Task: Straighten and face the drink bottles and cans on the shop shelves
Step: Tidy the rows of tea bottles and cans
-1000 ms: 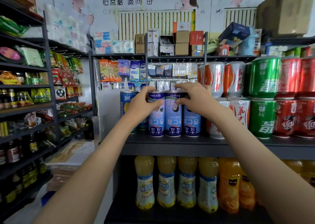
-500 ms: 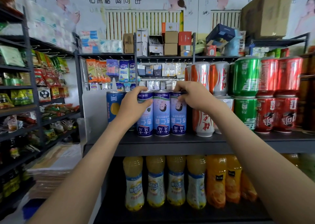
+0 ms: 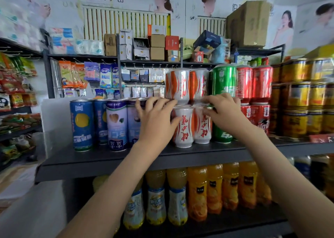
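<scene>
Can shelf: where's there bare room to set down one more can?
Bare shelf shows along the front edge before the blue cans, and at the left end between them and the white panel. Rightward it is crowded: white-orange cans, green cans, red cans and gold cans stand packed and stacked.

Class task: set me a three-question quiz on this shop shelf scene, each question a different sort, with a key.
1. True or false: the white-and-orange cans are stacked two high.
2. Which cans stand just right of them? A green cans B blue cans C gold cans
3. Fill in: the lower shelf holds orange and yellow drink ____.
Key: 1 true; 2 A; 3 bottles.
</scene>
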A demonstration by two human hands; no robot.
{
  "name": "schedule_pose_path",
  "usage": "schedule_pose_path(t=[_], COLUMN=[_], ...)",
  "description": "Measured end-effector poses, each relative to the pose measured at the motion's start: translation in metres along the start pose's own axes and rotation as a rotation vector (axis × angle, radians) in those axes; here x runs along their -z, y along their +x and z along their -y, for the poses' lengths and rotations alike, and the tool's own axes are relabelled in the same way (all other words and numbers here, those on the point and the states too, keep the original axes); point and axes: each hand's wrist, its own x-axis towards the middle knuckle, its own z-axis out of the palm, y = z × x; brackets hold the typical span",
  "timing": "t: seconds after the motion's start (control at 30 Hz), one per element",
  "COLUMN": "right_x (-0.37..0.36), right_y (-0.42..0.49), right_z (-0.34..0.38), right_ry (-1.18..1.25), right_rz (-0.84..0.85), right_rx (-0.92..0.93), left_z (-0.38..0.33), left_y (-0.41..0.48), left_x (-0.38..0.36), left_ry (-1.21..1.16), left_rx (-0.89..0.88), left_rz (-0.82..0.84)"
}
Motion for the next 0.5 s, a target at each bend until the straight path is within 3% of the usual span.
schedule_pose_path(t=[0.13,0.23,0.5], right_x=[-0.003,-0.01,-0.024], right_y=[-0.004,-0.001,0.009], right_z=[-0.021,-0.025,-0.034], right_ry=[-0.109,-0.188,-0.267], right_rz=[0.001,0.03,-0.021], right_rx=[0.075,0.201,0.298], left_z=[-0.025,-0.036,-0.054], left_y=[0.007,0.011,0.016], left_x=[-0.013,-0.023,-0.036], left_ry=[0.092,-0.11,-0.221], left_rx=[0.084,0.206,0.348], left_rz=[0.072,0.151,0.063])
